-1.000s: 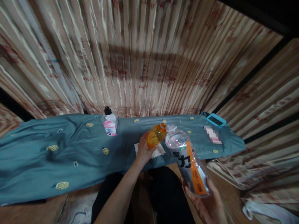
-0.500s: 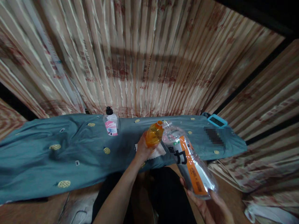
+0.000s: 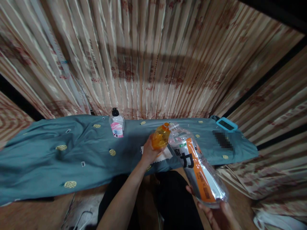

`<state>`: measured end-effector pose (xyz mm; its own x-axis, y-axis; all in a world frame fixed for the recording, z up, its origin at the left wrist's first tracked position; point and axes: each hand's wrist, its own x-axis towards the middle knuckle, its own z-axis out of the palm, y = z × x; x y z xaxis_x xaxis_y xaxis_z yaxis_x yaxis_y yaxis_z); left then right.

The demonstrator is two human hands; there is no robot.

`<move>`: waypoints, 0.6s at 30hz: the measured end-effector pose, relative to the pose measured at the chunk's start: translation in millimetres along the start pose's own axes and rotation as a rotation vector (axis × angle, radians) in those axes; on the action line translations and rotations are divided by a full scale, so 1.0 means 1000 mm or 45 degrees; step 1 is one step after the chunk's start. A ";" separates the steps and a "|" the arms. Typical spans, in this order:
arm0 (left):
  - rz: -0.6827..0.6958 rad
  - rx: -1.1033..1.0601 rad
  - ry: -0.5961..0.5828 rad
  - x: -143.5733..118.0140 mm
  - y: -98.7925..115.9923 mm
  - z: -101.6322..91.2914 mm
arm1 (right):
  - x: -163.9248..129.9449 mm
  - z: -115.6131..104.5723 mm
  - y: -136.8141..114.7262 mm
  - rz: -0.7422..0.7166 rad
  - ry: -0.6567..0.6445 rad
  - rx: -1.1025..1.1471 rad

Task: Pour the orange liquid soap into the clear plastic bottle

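Now, head view, left fingers (image 3: 151, 142): clasped around a rounded, translucent orange plastic bottle (image 3: 160, 138), above the teal pineapple-print cloth (image 3: 129, 153).
Right fingers (image 3: 207, 212): holding a tall clear plastic bottle (image 3: 195, 166) with an orange-and-silver label, near its base.
Clear bottle's long axis: slants from base at lower right up and left to its mouth (image 3: 173, 126), right beside the orange neck (image 3: 166, 125); contact unclear.
Nearer hand to both mouths: left.

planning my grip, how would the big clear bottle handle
The big clear bottle would probably flex, since its walls look like thin plastic. Its shiny surface might be slippery, and its rounded sides suggest it could roll if laid down.
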<state>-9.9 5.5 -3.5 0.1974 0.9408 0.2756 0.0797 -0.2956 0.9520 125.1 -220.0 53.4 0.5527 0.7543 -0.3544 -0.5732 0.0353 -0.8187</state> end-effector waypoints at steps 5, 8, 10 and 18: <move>0.001 0.044 0.069 -0.003 -0.001 0.004 | -0.002 0.000 -0.001 0.007 0.033 -0.063; -0.017 0.061 0.063 -0.004 0.000 0.006 | 0.000 -0.006 0.000 -0.016 0.032 -0.106; -0.028 0.059 0.056 -0.004 0.002 0.007 | 0.002 -0.010 0.002 -0.033 0.035 -0.113; -0.051 0.056 0.042 -0.003 0.006 0.010 | -0.005 -0.004 0.000 -0.020 0.047 -0.078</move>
<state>0.1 -0.6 0.1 0.1606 0.9569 0.2421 0.1303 -0.2637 0.9558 125.2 -226.6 53.2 0.5837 0.7295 -0.3567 -0.5269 0.0060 -0.8499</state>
